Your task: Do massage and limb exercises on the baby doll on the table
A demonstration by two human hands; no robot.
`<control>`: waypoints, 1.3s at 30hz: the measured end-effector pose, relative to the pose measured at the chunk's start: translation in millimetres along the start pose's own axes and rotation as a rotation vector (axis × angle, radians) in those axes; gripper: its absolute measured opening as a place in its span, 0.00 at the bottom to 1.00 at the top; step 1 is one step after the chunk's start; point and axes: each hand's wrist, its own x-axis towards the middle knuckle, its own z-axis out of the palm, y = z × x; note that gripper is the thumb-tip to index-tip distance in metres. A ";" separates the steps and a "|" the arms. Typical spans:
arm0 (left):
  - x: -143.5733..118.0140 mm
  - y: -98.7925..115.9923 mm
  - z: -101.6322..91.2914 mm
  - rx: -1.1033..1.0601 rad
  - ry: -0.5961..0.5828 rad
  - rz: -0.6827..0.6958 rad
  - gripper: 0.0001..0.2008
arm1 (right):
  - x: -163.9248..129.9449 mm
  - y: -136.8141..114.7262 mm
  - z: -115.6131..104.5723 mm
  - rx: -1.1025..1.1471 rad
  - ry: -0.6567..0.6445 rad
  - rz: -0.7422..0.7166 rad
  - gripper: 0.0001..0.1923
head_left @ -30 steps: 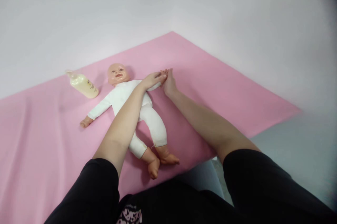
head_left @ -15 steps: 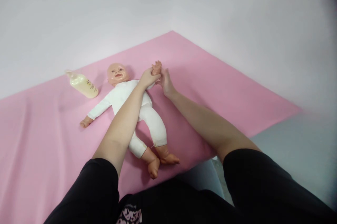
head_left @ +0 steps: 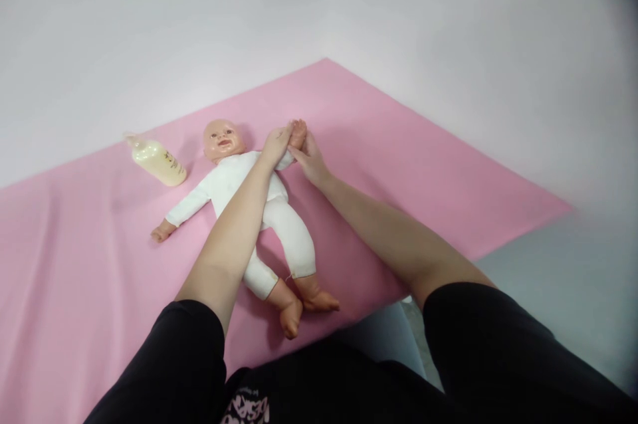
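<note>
Pink sheet (head_left: 423, 165), doll (head_left: 249, 191) lying face-up.
Left hand (head_left: 277, 143) and right hand (head_left: 310, 159) both close around its raised arm, seemingly steadying it; bottle (head_left: 158, 161) lies nearby.

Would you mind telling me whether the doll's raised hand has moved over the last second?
Yes: the doll's hand has moved left, toward the doll's head.

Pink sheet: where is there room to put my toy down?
The pink sheet is bare right of the right hand, and left below the doll. It is crowded between the bottle and both hands, left hand included.
</note>
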 end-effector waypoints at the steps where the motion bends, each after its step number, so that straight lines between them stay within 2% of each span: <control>1: 0.9 -0.7 -0.7 0.027 0.002 0.010 0.33 | 0.5 2.9 -0.2 -0.002 0.023 0.009 0.44; 7: -3.2 4.6 0.8 0.183 -0.088 0.019 0.34 | 6.4 13.0 -6.0 0.075 0.194 0.076 0.29; 13: -7.7 7.5 3.6 0.255 -0.217 0.017 0.33 | 12.9 15.6 -9.7 0.155 0.323 0.160 0.23; 18: -8.0 6.7 1.9 0.231 -0.319 0.071 0.25 | 16.9 16.9 -7.9 0.232 0.403 0.157 0.18; 22: -7.7 5.7 2.4 0.200 -0.338 0.049 0.16 | 14.7 18.1 -8.0 0.253 0.369 0.120 0.15; 26: -6.9 1.9 4.4 0.098 -0.379 0.044 0.13 | 12.8 20.2 -11.1 0.240 0.322 0.114 0.16; 32: -3.5 -3.4 3.6 0.136 -0.350 0.091 0.12 | 12.4 20.9 -12.2 0.214 0.329 0.118 0.21; 39: -5.4 5.2 2.1 0.240 -0.276 0.033 0.20 | 8.8 16.2 -9.8 0.075 0.383 0.137 0.31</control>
